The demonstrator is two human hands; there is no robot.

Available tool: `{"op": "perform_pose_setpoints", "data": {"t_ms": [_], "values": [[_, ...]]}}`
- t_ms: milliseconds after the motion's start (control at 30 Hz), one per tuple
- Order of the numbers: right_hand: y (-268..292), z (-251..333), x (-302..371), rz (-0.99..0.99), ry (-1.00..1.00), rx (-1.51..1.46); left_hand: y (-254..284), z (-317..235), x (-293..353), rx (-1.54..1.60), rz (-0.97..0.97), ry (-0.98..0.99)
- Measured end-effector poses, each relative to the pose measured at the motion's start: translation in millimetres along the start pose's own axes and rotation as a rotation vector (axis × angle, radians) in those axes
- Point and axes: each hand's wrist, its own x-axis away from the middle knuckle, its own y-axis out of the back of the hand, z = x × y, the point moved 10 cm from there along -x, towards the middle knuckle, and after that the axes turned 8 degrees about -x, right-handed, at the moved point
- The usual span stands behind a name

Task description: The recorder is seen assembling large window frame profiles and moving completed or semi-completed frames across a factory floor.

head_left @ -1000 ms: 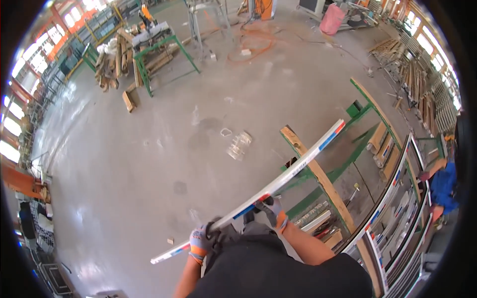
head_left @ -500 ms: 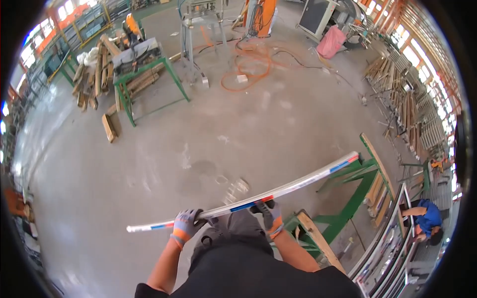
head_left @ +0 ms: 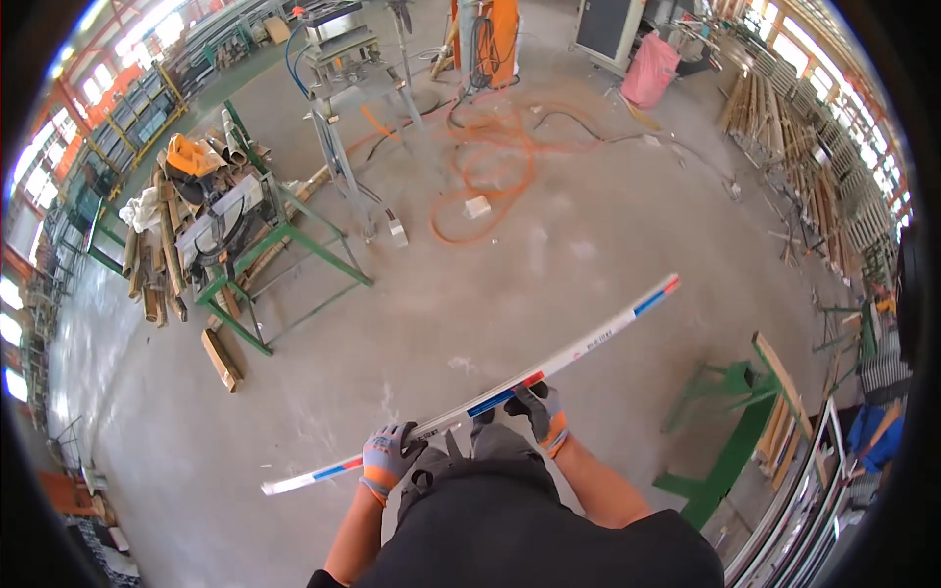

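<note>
A long, slim profile bar [head_left: 598, 338], wrapped in white film with blue and red bands, slants across in front of my body. Its right end is farther from me and its left end nearer. My left hand [head_left: 389, 456], in a grey and orange work glove, is closed round the bar left of its middle. My right hand [head_left: 539, 414], gloved the same way, grips it close to a red and blue band. Parts of the fingers on both hands are hidden by the bar.
At left stands a green metal stand [head_left: 319, 257] with an orange-topped saw [head_left: 193, 157] by a pile of wooden offcuts [head_left: 162, 250]. A wooden block [head_left: 222, 361] and an orange hose [head_left: 529, 162] lie on the floor. A green trestle [head_left: 730, 446] and a person in blue [head_left: 867, 436] are at right.
My view has turned and shifted, so the saw stand looks nearer and the green trestle lies farther right. The bar slants more steeply, still in both hands.
</note>
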Motion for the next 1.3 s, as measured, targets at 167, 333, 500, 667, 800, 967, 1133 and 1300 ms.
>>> {"op": "perform_pose_setpoints", "data": {"t_ms": [167,333,500,667,800,967,1133,1300], "values": [[-133.7,57.3,-216.3,0.211,-0.085,0.159,56.4,86.5,-161.5,0.179,-0.024,0.212],[-255.4,88.0,-425.6,0.290,-0.005,0.292,116.0,194.1,-354.4,0.240,-0.104,0.230],[-347.2,110.0,-595.3,0.110,0.022,0.279,178.6,311.5,-558.0,0.124,-0.129,0.096],[-413.5,159.0,-755.0,-0.060,0.092,0.205,272.2,384.0,-771.0,-0.020,-0.107,-0.128],[-450.7,179.2,-880.5,-0.060,0.080,0.014,301.5,427.3,-912.9,-0.044,-0.007,-0.158],[-522.7,190.0,-1082.0,-0.022,-0.032,0.022,335.2,502.8,-1071.9,-0.046,-0.043,-0.045],[-642.3,203.6,-1257.9,0.154,-0.147,0.090,389.3,589.6,-1171.4,-0.035,-0.109,0.208],[-785.9,194.0,-1381.2,0.322,-0.156,0.105,437.5,707.3,-1247.1,-0.015,-0.211,0.322]]}}
